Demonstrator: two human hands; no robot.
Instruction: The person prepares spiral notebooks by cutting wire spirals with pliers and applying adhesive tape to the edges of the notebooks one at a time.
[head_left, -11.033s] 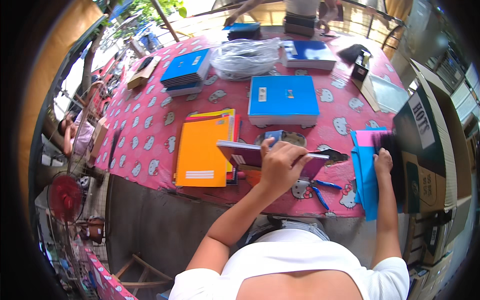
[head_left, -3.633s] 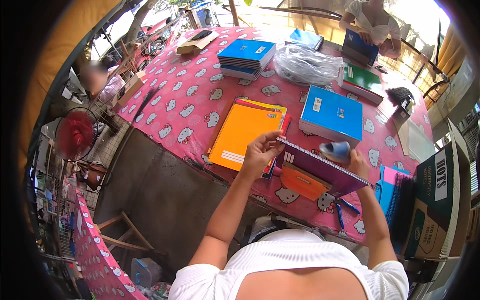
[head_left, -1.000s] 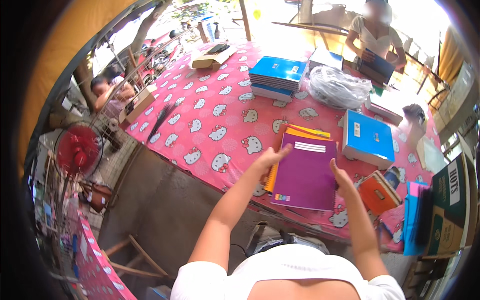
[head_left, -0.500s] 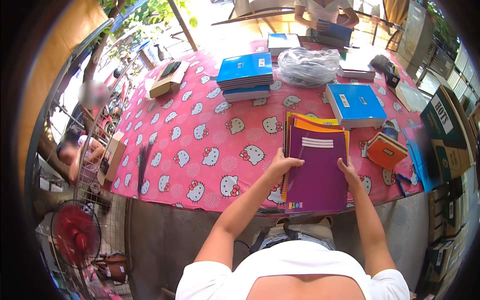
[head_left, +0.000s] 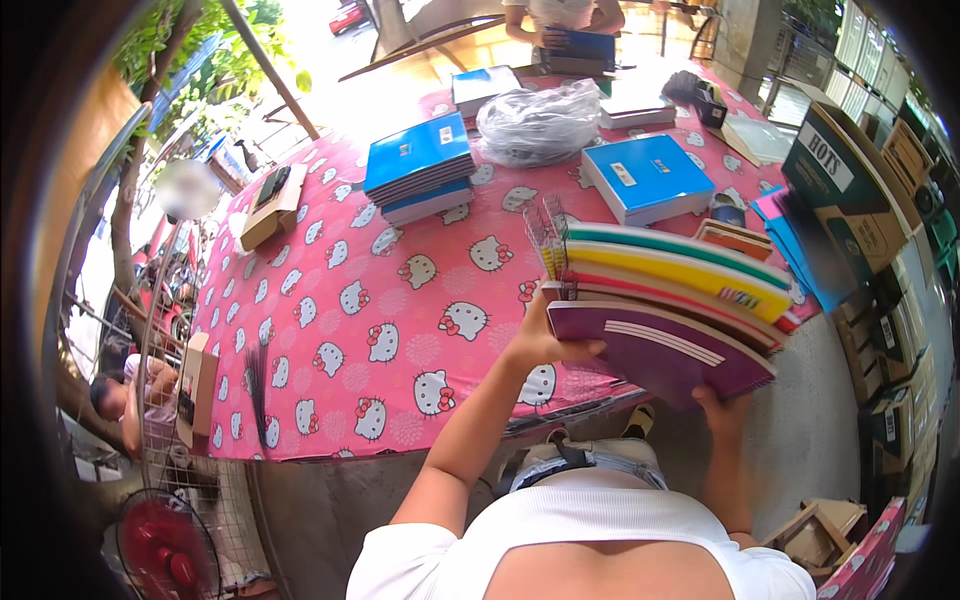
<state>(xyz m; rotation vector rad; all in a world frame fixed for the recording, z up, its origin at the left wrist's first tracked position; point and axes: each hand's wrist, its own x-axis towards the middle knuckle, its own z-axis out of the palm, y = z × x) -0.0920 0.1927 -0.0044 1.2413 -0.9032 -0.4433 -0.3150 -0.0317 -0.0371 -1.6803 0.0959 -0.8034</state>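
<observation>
Both of my hands hold a stack of spiral notebooks, raised and tilted over the table's front right edge. A purple notebook is nearest me, with a yellow notebook and a green-edged notebook among those behind it. Their far edges are fanned apart, and wire coils stick up at the left end. My left hand grips the coil end, thumb on the purple cover. My right hand holds the near lower edge, its fingers partly hidden under the stack.
On the pink patterned table are blue notebook stacks, a clear plastic bag and a blue-covered stack. Thin black wires lie left. A dark green box stands right. Across the table, a person holds a dark blue book.
The notebooks went from upright, squared and facing me to tilted and fanned, moving right. My right hand shifted lower and nearer me. The whole view has turned to the right.
</observation>
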